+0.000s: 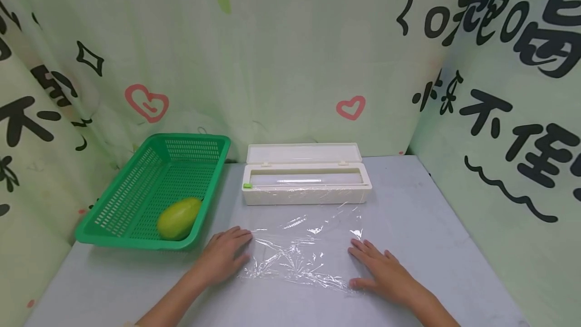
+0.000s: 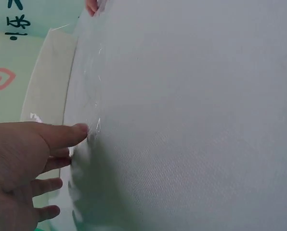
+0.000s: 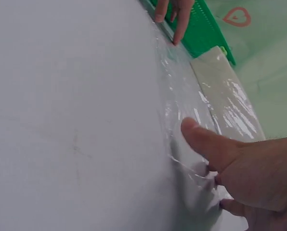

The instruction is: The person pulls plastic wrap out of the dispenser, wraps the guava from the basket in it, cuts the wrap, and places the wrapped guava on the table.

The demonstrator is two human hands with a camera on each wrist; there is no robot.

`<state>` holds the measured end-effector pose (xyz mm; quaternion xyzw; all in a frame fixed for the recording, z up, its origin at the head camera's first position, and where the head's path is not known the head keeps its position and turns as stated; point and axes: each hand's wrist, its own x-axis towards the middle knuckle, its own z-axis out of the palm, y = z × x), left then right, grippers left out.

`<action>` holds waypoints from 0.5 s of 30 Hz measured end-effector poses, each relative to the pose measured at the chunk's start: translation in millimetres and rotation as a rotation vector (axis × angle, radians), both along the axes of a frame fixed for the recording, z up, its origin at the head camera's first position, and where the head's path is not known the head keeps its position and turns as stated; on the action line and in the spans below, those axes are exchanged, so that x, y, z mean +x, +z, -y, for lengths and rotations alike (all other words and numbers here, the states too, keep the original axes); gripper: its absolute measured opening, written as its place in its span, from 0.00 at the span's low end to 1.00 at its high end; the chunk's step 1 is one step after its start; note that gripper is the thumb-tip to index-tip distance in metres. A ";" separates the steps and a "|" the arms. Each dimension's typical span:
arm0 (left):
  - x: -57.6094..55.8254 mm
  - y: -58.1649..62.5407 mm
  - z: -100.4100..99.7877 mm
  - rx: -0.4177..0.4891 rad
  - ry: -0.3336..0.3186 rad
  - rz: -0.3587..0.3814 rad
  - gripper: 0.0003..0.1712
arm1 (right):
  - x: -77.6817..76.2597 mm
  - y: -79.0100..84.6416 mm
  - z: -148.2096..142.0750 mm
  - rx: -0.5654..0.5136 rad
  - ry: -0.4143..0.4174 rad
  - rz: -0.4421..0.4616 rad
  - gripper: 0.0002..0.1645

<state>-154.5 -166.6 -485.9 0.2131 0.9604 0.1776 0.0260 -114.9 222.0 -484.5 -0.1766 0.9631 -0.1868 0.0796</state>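
A sheet of clear plastic wrap [image 1: 299, 251] lies wrinkled on the table, running out from the front of a white wrap dispenser box [image 1: 306, 193] whose lid stands raised. At the sheet's left edge, my left hand [image 1: 225, 255] has its fingers extended, fingertips right at the film. My right hand [image 1: 386, 274] is at the opposite edge, fingers spread and thumb toward the near corner. In the left wrist view the thumb [image 2: 69, 135] meets the film's edge. The right wrist view shows the thumb [image 3: 206, 139] over the film, with the other fingers partly hidden behind the palm.
A green plastic basket [image 1: 124, 240] stands at the left, close by my left forearm, with a yellow-green oval fruit [image 1: 180, 218] inside. A small green slider [image 1: 247, 185] sits at the box's left end. Printed curtains [image 1: 290, 64] hang behind the white table [image 1: 436, 226].
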 end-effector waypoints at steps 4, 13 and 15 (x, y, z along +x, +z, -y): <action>-0.4 0.6 0.3 -0.026 -0.008 0.022 0.36 | 0.4 -4.3 7.1 0.058 -0.034 -0.038 0.52; 1.8 2.1 5.0 -0.073 -0.008 0.112 0.43 | 0.7 -3.4 1.4 0.110 -0.034 0.021 0.66; 1.6 2.1 5.8 -0.091 -0.005 0.116 0.43 | 0.8 -3.3 -0.1 0.126 -0.034 0.031 0.67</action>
